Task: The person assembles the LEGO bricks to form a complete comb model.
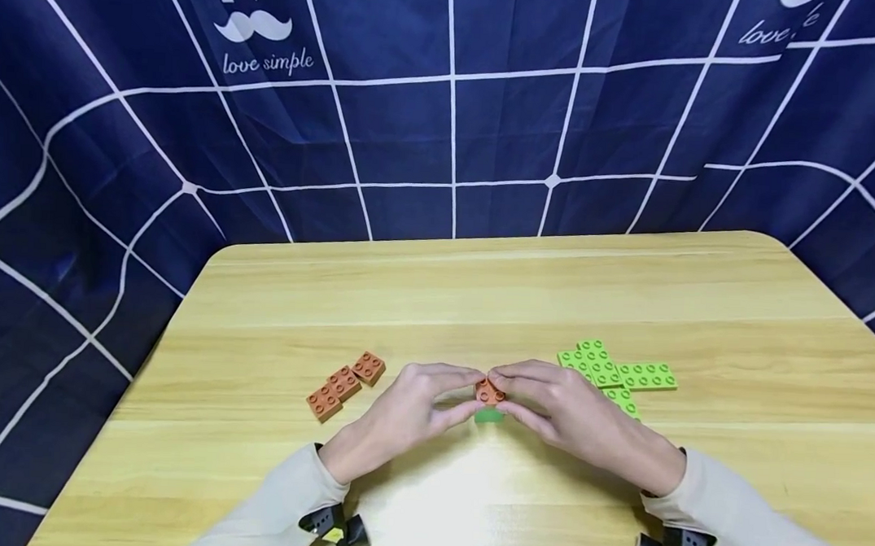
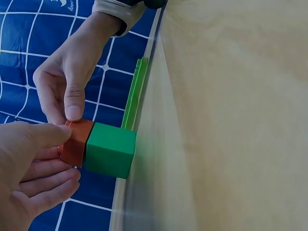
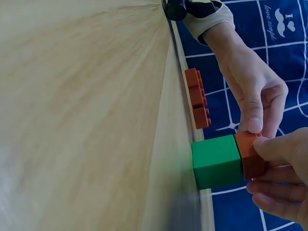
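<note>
Fingers and thumbs of both hands pinch one orange-brown toy building brick (image 1: 490, 392) from opposite sides. My left hand (image 1: 410, 402) is on its left and my right hand (image 1: 574, 405) on its right. Directly beneath the brick stands a taller green block (image 3: 216, 162), upright on the table. In the left wrist view a thin dark line runs between the brick (image 2: 78, 143) and the green block (image 2: 110, 150); whether they are locked together I cannot tell. Several more orange-brown bricks (image 1: 343, 383) lie to the left of my left hand.
Light green studded bricks (image 1: 647, 376) lie in a cluster behind and right of my right hand, which partly hides them. All stand on a wooden table (image 1: 421, 305). A dark blue curtain (image 1: 392, 132) with white lines hangs beyond its back edge.
</note>
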`<state>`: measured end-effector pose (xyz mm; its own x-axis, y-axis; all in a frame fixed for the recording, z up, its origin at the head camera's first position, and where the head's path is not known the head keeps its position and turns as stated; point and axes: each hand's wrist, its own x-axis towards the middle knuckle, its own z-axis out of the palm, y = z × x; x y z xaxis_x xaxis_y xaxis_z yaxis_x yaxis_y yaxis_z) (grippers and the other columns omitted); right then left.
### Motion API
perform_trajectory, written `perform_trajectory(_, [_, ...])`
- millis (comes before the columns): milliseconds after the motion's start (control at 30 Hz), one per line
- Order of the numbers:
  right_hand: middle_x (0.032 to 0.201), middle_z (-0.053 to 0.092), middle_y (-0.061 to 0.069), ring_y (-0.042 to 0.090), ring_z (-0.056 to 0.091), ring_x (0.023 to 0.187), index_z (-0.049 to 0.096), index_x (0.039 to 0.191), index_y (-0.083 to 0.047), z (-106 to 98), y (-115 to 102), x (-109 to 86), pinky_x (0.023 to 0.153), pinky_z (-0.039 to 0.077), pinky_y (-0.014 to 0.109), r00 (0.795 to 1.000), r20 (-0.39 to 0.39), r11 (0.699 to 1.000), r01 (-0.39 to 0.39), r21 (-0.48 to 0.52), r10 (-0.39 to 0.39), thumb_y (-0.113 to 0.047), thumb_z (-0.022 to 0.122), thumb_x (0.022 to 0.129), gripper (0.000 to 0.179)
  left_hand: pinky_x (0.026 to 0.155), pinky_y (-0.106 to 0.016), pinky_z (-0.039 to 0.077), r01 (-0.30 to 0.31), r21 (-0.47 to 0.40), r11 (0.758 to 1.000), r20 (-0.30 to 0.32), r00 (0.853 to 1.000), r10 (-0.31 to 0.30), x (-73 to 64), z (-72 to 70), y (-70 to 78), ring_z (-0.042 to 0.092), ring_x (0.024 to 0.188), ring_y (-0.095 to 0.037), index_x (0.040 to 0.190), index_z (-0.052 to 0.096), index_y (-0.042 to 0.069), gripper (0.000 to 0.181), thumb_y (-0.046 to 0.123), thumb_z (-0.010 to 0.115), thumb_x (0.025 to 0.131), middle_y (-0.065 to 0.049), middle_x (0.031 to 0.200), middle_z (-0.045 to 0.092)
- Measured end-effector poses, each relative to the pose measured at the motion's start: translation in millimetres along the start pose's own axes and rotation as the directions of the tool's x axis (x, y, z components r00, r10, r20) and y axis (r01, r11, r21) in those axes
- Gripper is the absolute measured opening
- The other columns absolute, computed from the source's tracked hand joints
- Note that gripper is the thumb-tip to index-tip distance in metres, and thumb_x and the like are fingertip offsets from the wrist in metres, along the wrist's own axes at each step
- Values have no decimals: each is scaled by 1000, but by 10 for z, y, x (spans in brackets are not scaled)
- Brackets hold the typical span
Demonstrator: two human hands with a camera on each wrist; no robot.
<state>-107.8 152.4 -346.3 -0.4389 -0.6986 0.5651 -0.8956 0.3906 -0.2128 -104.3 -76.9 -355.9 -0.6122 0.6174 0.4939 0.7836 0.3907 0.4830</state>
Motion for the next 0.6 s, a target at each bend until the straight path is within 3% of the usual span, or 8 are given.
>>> perform_trajectory(167, [107,72,13,23,70,94,72,108,-1,-12,5,6,83,59,28,1000,0,1000,9,7,-9,-17,69,88,26,93,-18,52,-8,27,1000,32,999,7,12,-7,14,68,104,-24,115,67,-2,33,17,70,88,-16,113,68])
perform_trajectory(400, [106,72,14,25,71,94,72,108,0,-18,2,6,83,60,30,1000,2,1000,1,11,-1,-15,71,86,27,92,-18,52,-33,57,998,30,999,31,37,-1,23,68,103,-25,107,70,-1,27,15,71,86,-17,109,69])
perform_trajectory(600, [109,70,16,30,69,100,71,109,-1,-6,12,-15,88,58,39,1000,17,1000,2,-11,-2,-19,67,89,27,92,-19,52,-39,93,995,59,998,33,47,-21,27,67,104,-25,109,68,-3,30,19,69,89,-18,111,68])
